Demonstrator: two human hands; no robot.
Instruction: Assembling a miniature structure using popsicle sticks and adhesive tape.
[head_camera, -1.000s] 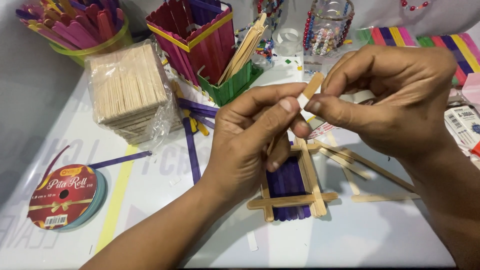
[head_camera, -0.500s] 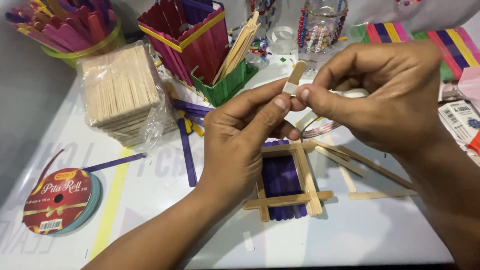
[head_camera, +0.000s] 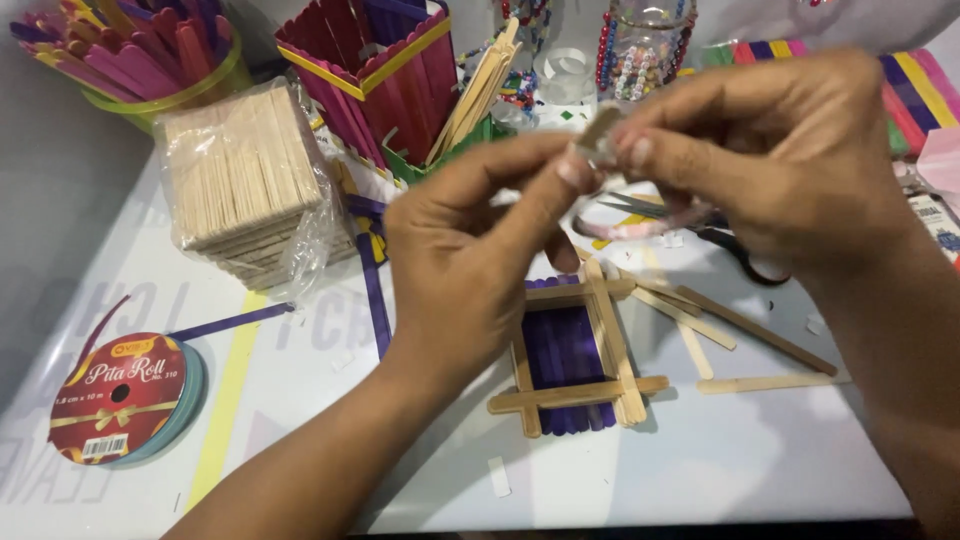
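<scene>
Above stick frame (head_camera: 575, 350), pinched stick (head_camera: 600, 130)

Both hands are raised above the worktop (head_camera: 700, 460). The left hand (head_camera: 470, 260) and right hand (head_camera: 790, 160) meet at a short plain wooden stick (head_camera: 600, 135), pinched between thumb and fingers (head_camera: 575, 170) of each; most of the stick is hidden.

Below the hands lies a stick frame (head_camera: 575, 350): purple sticks side by side, with plain sticks laid crosswise over them. Loose plain sticks (head_camera: 750, 335) lie just to its right. Scissors (head_camera: 730, 245) lie partly hidden under the right hand.

At left stands a wrapped stack of plain sticks (head_camera: 245, 180); behind it is a tub of coloured sticks (head_camera: 130, 60) and a red and purple stick box (head_camera: 370, 60). A ribbon roll (head_camera: 120, 400) lies near the left edge.
</scene>
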